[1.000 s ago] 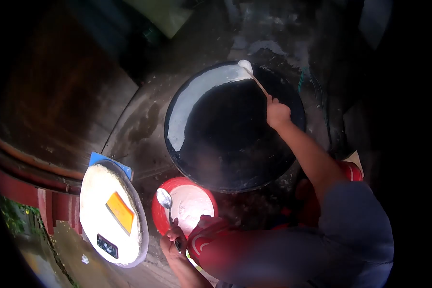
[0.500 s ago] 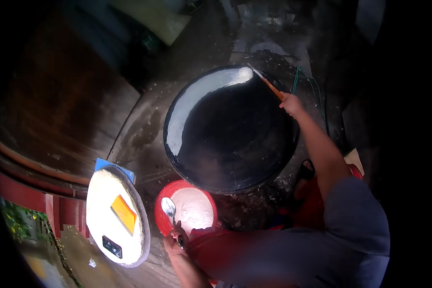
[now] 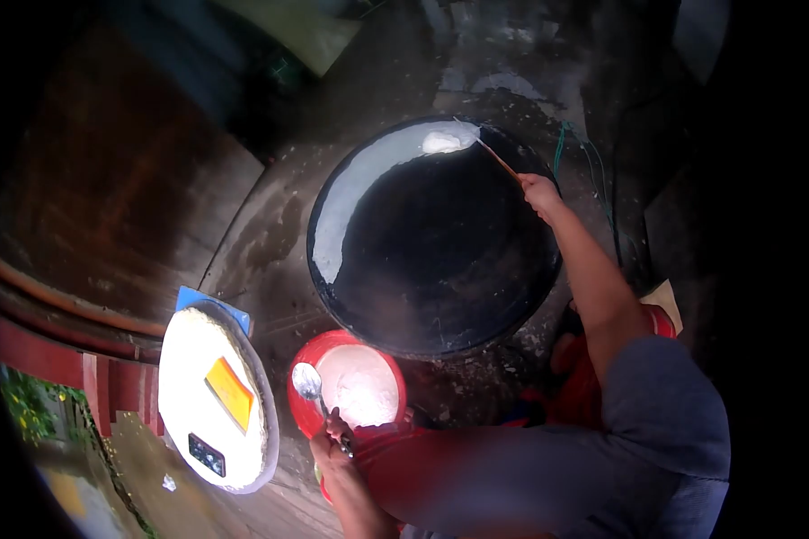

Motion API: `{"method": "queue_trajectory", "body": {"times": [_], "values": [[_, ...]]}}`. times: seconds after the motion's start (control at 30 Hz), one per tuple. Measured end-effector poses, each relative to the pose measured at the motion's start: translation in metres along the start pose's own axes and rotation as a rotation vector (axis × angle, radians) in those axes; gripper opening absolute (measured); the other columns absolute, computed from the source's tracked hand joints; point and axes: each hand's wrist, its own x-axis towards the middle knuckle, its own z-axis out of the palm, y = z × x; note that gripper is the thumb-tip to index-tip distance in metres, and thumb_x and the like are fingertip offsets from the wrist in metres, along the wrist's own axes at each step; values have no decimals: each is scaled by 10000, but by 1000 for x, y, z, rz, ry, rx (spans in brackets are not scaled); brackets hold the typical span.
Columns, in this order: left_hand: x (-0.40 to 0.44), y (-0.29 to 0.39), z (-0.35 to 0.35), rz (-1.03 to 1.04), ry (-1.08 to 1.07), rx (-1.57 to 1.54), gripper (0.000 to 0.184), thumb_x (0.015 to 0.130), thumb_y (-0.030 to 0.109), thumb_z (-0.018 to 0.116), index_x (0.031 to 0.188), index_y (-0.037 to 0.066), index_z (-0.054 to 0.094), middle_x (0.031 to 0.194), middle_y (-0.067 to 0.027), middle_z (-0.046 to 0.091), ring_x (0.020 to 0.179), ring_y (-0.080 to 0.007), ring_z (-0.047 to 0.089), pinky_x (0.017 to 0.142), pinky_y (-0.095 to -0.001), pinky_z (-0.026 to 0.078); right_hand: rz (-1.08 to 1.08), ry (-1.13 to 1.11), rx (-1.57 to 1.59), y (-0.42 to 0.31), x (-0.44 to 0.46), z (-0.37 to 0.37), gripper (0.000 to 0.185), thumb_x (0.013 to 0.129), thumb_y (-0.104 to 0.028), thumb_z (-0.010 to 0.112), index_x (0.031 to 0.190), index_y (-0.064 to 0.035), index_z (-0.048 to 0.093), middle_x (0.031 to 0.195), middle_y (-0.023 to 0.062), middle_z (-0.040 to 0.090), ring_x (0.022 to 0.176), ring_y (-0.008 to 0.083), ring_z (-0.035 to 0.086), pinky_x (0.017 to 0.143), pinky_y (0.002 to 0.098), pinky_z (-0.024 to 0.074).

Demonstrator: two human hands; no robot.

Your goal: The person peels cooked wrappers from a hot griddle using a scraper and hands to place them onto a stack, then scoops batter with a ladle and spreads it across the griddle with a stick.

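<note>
White paste (image 3: pixel 340 211) lies in one curved band along the upper-left edge of one round black griddle (image 3: pixel 431 251), which fills the middle of the frame. At the band's upper end, above the centre of the frame, sits one thicker lump (image 3: pixel 443 142) of the same paste. Just to its right is the tip of one thin-handled spreader (image 3: pixel 499 160); whether the two touch, I cannot tell. The right hand (image 3: pixel 540 193), right of centre, is closed around the handle's lower end, pinching it between thumb and fingers. The left hand (image 3: pixel 333 438), at the lower left of centre, is wrapped around the handle of one metal spoon (image 3: pixel 306 381), whose paste-smeared bowl points up the frame. Beside and partly under that spoon in view stands one red basin (image 3: pixel 302 415), holding pale paste (image 3: pixel 364 388); it sits just below the griddle's lower-left edge. Farther out, at the lower left, is one round white slab (image 3: pixel 196 359) with two things lying on it: one yellow rectangular piece (image 3: pixel 231 393) and one dark phone-like rectangle (image 3: pixel 207 455). One blue board (image 3: pixel 235 312) juts out from behind its upper edge. Green cord (image 3: pixel 559 151) hangs near the griddle's upper right, and one small white scrap (image 3: pixel 169 483) lies at the bottom left.
</note>
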Motion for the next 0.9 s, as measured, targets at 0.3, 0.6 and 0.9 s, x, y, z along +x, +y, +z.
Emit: {"method": "queue_trajectory", "body": {"times": [0.3, 0.6, 0.9], "values": [[-1, -5, 0, 30, 23, 100, 254, 926, 116, 320, 1009, -83, 455, 666, -64, 507, 486, -139, 467, 424, -239, 408, -165, 98, -527, -4, -37, 0, 310, 867, -239, 461, 1143, -263, 600, 1105, 74, 604, 987, 286, 580, 832, 352, 465], [0, -1, -8, -27, -44, 120, 262, 913, 105, 333, 1016, -104, 453, 705, -72, 495, 529, -146, 488, 461, -267, 424, -252, -99, -367, -8, -41, 60, 325, 864, -181, 455, 1161, -188, 589, 1104, 101, 604, 1008, 262, 575, 847, 345, 451], [1, 1, -18, 27, -45, 150, 269, 908, 96, 327, 1030, -110, 450, 707, -69, 497, 526, -134, 479, 459, -249, 418, -310, -213, -484, -19, -55, 61, 307, 865, -221, 479, 1147, -264, 593, 1114, 62, 600, 1030, 267, 564, 868, 351, 450]]}}
